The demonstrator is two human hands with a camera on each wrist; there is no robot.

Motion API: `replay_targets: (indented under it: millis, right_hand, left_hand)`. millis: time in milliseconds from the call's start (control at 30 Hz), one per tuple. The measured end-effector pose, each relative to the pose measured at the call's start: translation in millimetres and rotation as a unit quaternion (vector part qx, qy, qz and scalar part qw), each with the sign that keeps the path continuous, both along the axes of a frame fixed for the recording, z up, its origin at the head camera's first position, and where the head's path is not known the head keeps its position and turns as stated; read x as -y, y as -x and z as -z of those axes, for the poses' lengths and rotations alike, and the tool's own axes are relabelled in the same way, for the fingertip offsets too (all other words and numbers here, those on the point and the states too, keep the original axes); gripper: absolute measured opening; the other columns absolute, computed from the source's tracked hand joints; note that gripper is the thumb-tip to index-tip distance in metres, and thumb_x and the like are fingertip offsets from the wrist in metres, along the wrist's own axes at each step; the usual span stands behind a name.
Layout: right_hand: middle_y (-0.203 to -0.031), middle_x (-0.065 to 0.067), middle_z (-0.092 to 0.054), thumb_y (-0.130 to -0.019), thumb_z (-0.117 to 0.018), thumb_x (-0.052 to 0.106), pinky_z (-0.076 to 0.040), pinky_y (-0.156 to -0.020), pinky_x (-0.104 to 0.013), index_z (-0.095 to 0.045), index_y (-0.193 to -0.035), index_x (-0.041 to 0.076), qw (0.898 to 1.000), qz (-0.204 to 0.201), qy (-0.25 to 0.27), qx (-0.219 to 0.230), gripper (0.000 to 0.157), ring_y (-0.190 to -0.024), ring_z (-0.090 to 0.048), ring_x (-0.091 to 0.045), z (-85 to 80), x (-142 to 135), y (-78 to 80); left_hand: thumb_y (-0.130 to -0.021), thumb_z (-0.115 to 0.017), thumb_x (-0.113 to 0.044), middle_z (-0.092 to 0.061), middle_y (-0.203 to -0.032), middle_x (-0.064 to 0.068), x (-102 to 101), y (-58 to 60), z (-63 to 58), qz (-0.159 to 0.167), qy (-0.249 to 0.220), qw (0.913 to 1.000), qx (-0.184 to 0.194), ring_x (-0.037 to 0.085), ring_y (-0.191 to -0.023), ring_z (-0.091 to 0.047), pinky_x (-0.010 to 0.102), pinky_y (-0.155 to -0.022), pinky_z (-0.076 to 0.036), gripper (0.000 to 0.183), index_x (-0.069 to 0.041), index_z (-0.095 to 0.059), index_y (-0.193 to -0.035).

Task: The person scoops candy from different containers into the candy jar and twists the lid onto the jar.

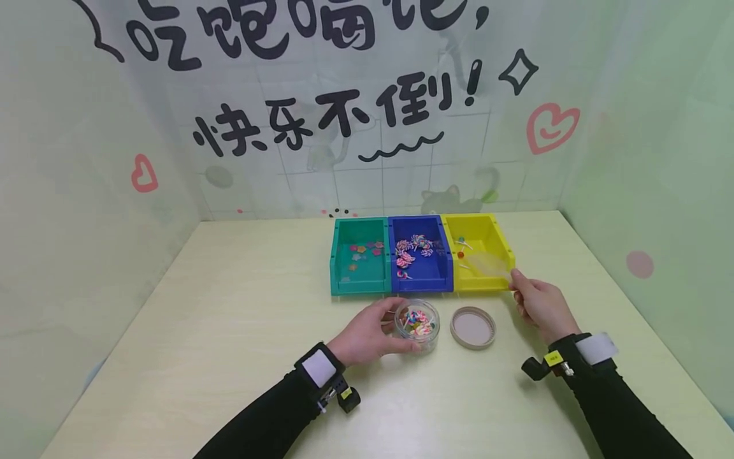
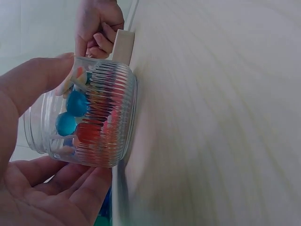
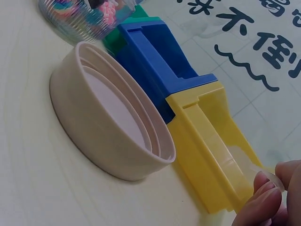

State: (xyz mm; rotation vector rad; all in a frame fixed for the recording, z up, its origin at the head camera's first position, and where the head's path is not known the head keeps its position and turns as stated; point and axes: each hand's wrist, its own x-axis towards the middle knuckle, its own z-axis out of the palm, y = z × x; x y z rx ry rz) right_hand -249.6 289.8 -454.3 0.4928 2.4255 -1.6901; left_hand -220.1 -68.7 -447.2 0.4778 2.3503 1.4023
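My left hand [image 1: 368, 333] grips a clear ribbed glass jar [image 2: 126, 120] from its left side, thumb and fingers around the wall. Inside the open jar lie small colourful candy-shaped pieces, among them blue and red balls. Between thumb and fingertips my right hand [image 1: 541, 309] pinches the handle of a translucent spoon [image 1: 486, 263]. The spoon's wide end lies within the yellow bin [image 1: 478, 285], over its front part. A few lollipop-like pieces [image 1: 461, 254] are in that bin. Right of the jar, a beige round lid [image 3: 94, 127] rests inside-up on the table.
Joined to the yellow bin are a blue bin [image 1: 423, 285] with swirled candy pieces and a green bin [image 1: 360, 287] with small flower-like pieces. All three stand on the light wooden table [image 1: 229, 306] towards its back edge. Printed curtains [image 1: 344, 140] enclose the back and sides.
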Motion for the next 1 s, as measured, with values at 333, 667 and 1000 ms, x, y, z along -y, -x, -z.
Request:
replay_targets:
  millis: [333, 667, 1000]
  right_hand:
    - [-0.082, 0.007, -0.053, -0.111, -0.042, 0.068, -0.040, -0.058, -0.027, -0.062, -0.136, 0.002, 1.000, 0.009, -0.008, 0.021, 0.073, -0.069, -0.051, -0.011, 6.8, -4, -9.0]
    - [-0.080, 0.007, -0.053, -0.111, -0.042, 0.070, -0.041, -0.057, -0.027, -0.064, -0.128, 0.002, 1.000, 0.004, 0.002, 0.029, 0.073, -0.067, -0.052, -0.011, 5.7, -2, -28.2]
    - [-0.117, -0.014, -0.068, -0.100, -0.057, 0.080, -0.051, -0.069, -0.031, -0.058, -0.145, 0.002, 0.983, -0.098, -0.152, -0.013, 0.090, -0.089, -0.064, -0.025, 10.4, 24, -40.6]
  left_hand:
    - [-0.089, -0.094, -0.023, -0.062, -0.149, 0.012, 1, 0.0, 2.3, -0.001, -0.004, 1.0000, 0.001, 0.034, -0.141, -0.060, 0.045, -0.120, -0.053, 0.083, -0.006, -0.053, -0.158]
    - [-0.089, -0.095, -0.023, -0.064, -0.146, 0.010, 1, 0.4, 1.2, 0.003, -0.003, 1.0000, -0.002, 0.031, -0.138, -0.061, 0.043, -0.120, -0.053, 0.082, -0.006, -0.053, -0.158]
    - [-0.088, -0.095, -0.023, -0.065, -0.146, 0.010, 1, 1.9, 1.3, 0.007, 0.002, 1.0000, -0.001, 0.031, -0.139, -0.062, 0.043, -0.120, -0.053, 0.082, -0.005, -0.054, -0.157]
